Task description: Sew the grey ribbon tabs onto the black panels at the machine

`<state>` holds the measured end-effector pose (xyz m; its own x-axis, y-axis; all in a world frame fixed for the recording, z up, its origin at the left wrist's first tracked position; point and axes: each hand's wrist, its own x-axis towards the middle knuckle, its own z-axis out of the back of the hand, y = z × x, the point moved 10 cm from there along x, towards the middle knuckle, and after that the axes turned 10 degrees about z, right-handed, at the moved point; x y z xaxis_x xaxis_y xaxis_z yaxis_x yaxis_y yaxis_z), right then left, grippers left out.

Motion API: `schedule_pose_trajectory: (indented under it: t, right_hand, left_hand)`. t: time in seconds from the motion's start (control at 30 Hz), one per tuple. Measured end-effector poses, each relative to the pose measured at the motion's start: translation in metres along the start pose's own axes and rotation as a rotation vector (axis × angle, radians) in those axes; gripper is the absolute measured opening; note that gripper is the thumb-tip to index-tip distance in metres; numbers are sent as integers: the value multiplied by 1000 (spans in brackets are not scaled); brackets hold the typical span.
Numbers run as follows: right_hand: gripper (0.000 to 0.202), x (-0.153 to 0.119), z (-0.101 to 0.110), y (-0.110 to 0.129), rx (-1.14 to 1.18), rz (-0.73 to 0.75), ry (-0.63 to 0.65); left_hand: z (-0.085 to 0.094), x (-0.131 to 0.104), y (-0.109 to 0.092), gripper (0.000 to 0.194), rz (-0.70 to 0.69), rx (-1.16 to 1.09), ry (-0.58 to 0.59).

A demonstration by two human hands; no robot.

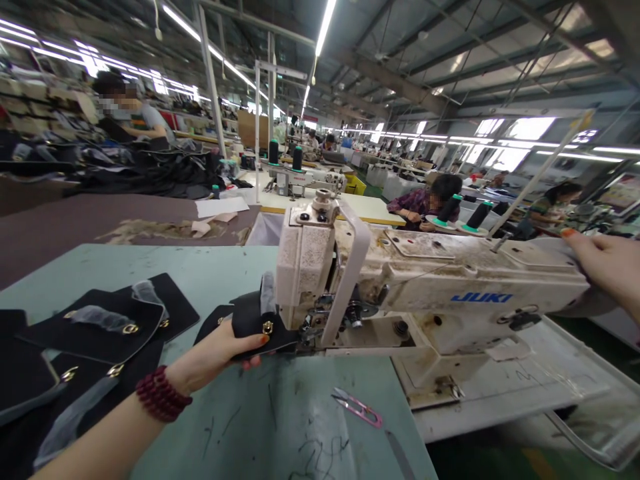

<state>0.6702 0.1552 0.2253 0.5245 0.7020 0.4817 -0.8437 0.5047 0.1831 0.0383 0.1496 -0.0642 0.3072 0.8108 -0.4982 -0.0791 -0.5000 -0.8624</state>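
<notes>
My left hand [233, 343] is closed on a black leather-like flap [253, 317], thumb on top beside a gold clasp [268, 327]. The flap's far edge lies by the needle area of a white JUKI sewing machine [415, 267]. A strip of clear wrap [268, 293] covers part of the flap. At the machine's right end, my right hand [607, 267] grips the grey handwheel [590, 297], its thumb over the top; the other fingers are mostly hidden. Pink-handled thread snips [357, 407] lie on the green tabletop [280, 427], apart from both hands.
Several black pieces [100, 323] with gold fittings and wrapped straps overlap at the left. Loose threads [320, 453] and a thin grey blade-like strip [399, 453] lie near the front. Behind the machine stand thread cones [479, 217]; co-workers [425, 203] sit beyond.
</notes>
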Motion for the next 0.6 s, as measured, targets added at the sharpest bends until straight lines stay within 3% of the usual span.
schedule_pose_trajectory:
  t: [0.23,0.43,0.6]
  right_hand:
    - [56,-1,1,8,30,74,15]
    - [59,-1,-4,5,62,60,-2]
    - [68,7,-3,0,62,42,53]
  left_hand:
    - [0,-2,-2,26,-55,17,-1]
    - [2,-23,20,31,-28,-25,-192]
    - [-7,-39,40,35,-34,-67,-269]
